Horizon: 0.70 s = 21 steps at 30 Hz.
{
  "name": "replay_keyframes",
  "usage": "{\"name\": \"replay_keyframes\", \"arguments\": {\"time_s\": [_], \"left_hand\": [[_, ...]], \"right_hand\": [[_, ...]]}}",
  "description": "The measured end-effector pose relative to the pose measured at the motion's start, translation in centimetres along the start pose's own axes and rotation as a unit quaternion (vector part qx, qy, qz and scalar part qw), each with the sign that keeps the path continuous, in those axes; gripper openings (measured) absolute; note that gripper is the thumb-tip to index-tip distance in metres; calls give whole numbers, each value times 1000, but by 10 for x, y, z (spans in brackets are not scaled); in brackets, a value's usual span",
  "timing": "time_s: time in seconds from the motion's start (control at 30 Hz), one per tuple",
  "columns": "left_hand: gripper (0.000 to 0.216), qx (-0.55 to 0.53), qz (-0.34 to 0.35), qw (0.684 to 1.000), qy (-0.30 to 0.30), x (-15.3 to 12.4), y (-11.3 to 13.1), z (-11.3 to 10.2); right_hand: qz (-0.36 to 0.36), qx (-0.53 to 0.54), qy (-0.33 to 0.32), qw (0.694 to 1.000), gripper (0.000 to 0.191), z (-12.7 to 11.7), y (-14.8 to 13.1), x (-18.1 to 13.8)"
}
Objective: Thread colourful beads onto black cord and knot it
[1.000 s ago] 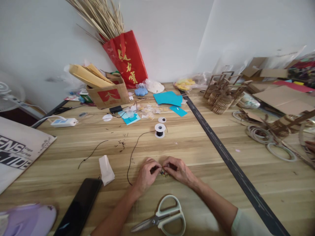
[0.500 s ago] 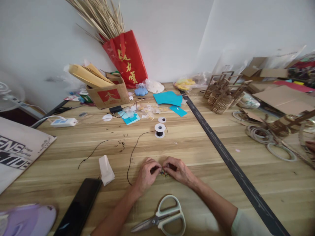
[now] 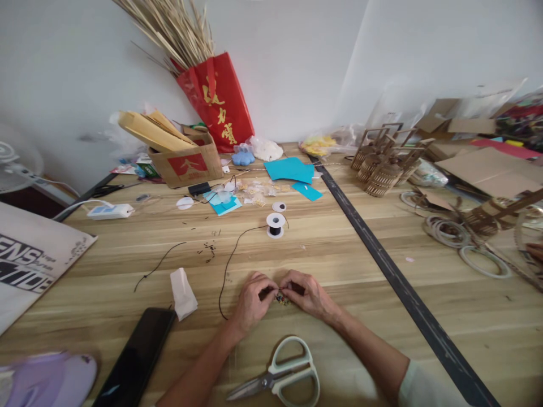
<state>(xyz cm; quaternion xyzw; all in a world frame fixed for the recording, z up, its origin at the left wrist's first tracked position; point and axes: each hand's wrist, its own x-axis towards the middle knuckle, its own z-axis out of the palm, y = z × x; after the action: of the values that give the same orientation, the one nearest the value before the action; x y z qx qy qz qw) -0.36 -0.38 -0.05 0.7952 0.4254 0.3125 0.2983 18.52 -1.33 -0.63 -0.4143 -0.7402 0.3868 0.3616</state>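
Observation:
My left hand (image 3: 254, 299) and my right hand (image 3: 306, 291) meet fingertip to fingertip above the table, both closed in a pinch. A short bit of thin dark cord (image 3: 279, 289) shows between them. Just under the fingertips is a small cluster of coloured beads (image 3: 281, 299); whether they are strung on the cord is too small to tell. From a white spool of black cord (image 3: 275, 225) a loose strand curves down to my left wrist, where it passes out of sight. Scissors with pale handles (image 3: 292, 370) lie below my hands, blades pointing left.
To the left lie a black phone (image 3: 134, 357), a folded white paper (image 3: 184, 294) and a loose cord piece (image 3: 159, 265). Blue cards (image 3: 289, 169), a cardboard box (image 3: 193, 163) and a red bag (image 3: 220, 102) stand behind. Woven baskets (image 3: 382, 169) and another person's hand (image 3: 535, 251) are right.

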Motion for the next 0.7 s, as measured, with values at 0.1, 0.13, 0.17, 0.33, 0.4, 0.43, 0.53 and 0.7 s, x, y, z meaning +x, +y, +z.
{"name": "replay_keyframes", "arguments": {"time_s": [0.1, 0.13, 0.17, 0.33, 0.4, 0.43, 0.53, 0.7], "left_hand": [[11, 0, -2, 1000, 0, 0, 0, 0], [11, 2, -2, 1000, -1, 0, 0, 0], [11, 5, -2, 1000, -1, 0, 1, 0], [12, 8, -1, 1000, -5, 0, 1, -1], [13, 7, -1, 1000, -6, 0, 1, -1], [13, 7, -1, 1000, -5, 1, 1, -1], [12, 9, -3, 1000, -3, 1, 1, -1], [12, 15, -2, 1000, -2, 1, 1, -1]], "right_hand": [[1, 5, 0, 1000, 9, 0, 0, 0], [1, 6, 1, 1000, 9, 1, 0, 0], [2, 6, 2, 1000, 9, 1, 1, 0], [8, 7, 8, 1000, 8, 2, 1, 0], [9, 7, 8, 1000, 8, 1, 0, 0], [9, 7, 8, 1000, 8, 1, 0, 0], [7, 7, 6, 1000, 9, 1, -2, 0], [12, 16, -1, 1000, 6, -1, -5, 1]]}}
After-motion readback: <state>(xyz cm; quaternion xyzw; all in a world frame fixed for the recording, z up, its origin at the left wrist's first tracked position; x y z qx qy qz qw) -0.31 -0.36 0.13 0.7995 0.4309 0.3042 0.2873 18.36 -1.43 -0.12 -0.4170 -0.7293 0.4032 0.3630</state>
